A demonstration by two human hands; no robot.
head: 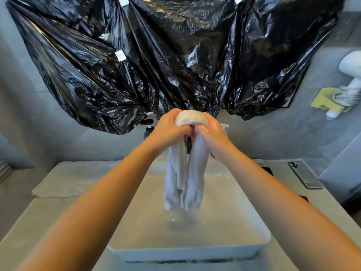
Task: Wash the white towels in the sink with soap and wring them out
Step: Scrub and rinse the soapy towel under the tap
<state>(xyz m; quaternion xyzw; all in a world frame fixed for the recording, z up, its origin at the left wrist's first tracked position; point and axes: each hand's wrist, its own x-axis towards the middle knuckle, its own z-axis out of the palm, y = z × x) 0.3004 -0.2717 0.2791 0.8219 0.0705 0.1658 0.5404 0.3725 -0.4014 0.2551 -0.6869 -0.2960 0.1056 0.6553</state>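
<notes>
From my feed, both arms reach out over the sink [195, 249], and the left hand [170, 130] and right hand [211, 132] meet knuckle to knuckle above it. Each is closed tightly round the white towel [185, 184]. A bunched loop of the towel bulges up between the two fists, and its two wet ends hang straight down, their tips just above the shallow water in the basin. Both hands look wet and glossy. A second white towel [74, 178] lies flat on the tabletop [29, 222] left of the sink, and a phone [304, 175] lies on the right side. A dark pump bottle [148, 130] stands behind the left hand, under the crinkled black plastic sheet [175, 55] covering the wall.
</notes>
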